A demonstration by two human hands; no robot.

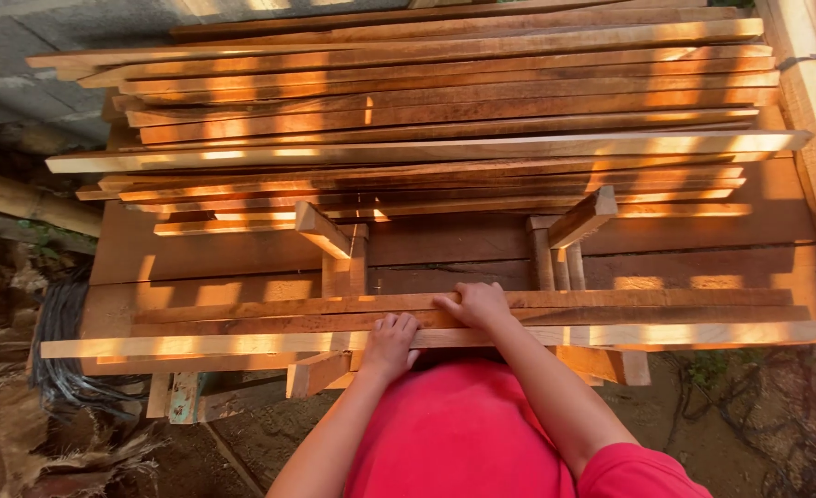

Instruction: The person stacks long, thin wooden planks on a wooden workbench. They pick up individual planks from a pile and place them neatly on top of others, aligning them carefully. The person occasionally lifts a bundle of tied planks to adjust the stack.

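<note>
Head view: thin wooden slats are being sorted or lined up at the near edge of a workbench (131, 249). Left hand (390, 343) is laid palm-down on the nearest slat (196, 345), fingers spread, nothing clamped. Right hand (478, 304) is pressed flat on the slat behind (666, 299), fingers loosely curled, not closed on it. Hands are set close, just apart, slats directly beneath both. Judged step: slats steadied and aligned. Next move likely calls for an even slide or a proper grip. A large slat stack (426, 120) is piled well beyond.
</note>
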